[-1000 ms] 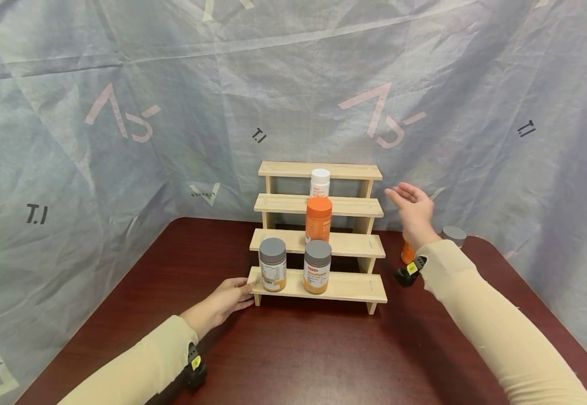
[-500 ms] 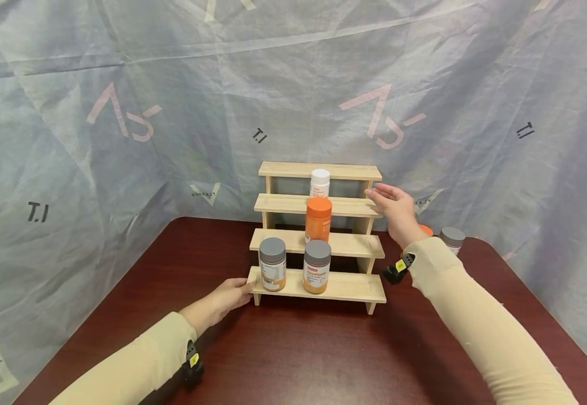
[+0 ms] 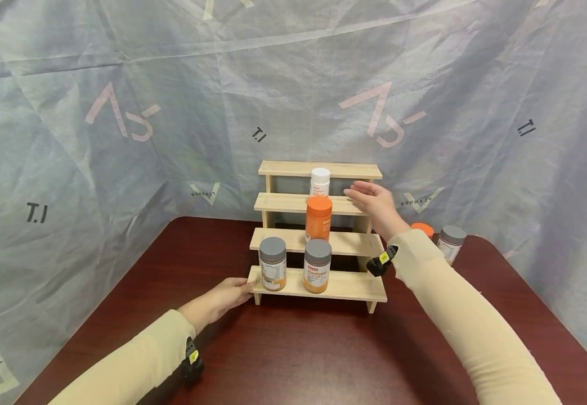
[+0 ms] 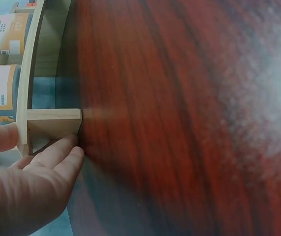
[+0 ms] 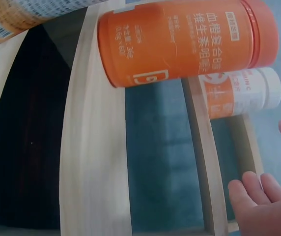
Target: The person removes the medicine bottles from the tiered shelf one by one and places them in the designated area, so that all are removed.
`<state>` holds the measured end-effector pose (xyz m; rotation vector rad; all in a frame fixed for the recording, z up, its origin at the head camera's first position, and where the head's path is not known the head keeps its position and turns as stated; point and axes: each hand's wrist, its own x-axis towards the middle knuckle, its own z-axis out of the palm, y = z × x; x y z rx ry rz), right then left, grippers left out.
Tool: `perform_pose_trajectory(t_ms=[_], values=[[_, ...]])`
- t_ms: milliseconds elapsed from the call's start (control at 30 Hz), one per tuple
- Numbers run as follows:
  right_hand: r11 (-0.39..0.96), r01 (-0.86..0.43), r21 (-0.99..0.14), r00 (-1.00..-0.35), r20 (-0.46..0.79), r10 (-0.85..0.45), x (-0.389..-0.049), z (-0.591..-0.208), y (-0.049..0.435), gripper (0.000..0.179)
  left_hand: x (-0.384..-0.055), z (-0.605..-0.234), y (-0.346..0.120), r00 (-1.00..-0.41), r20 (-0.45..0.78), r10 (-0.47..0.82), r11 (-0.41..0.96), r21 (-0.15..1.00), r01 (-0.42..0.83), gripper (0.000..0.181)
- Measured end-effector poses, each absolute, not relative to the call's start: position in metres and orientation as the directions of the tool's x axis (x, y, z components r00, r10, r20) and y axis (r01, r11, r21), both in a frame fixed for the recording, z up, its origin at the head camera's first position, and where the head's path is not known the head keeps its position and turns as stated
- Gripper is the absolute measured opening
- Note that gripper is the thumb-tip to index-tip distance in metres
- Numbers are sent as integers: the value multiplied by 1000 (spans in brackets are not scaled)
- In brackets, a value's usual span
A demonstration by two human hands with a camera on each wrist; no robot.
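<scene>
A four-step wooden display rack (image 3: 359, 286) stands on the table. My left hand (image 3: 228, 298) grips the left end of its lowest step; in the left wrist view the thumb lies above the board and the fingers below. Two grey-lidded jars stand on that step, a left jar (image 3: 273, 264) and a middle jar (image 3: 317, 267). An orange bottle (image 3: 318, 220) stands on the second step. A white-capped bottle (image 3: 320, 183) stands on the third. My right hand (image 3: 376, 205) is over the third step's right end, fingers extended toward the white-capped bottle, apart from it and holding nothing.
On the table right of the rack, partly behind my right forearm, are an orange-lidded container (image 3: 422, 229) and another grey-lidded jar (image 3: 451, 243). A grey fabric backdrop (image 3: 212, 101) hangs behind the dark red table (image 3: 283, 354).
My right hand has moved left, from beside the rack to over the third step, uncovering more of the containers at right. My left hand keeps its grip on the rack.
</scene>
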<state>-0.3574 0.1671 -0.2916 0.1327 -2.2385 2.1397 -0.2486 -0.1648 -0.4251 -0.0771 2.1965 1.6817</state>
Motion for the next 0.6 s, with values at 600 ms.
perform_pose_trajectory(t_ms=[600], values=[[26,-21,-999,-993,18,-114,-372,-292,136,68,-247,-424,-167,-922,-329,203,302,917,-261,49]])
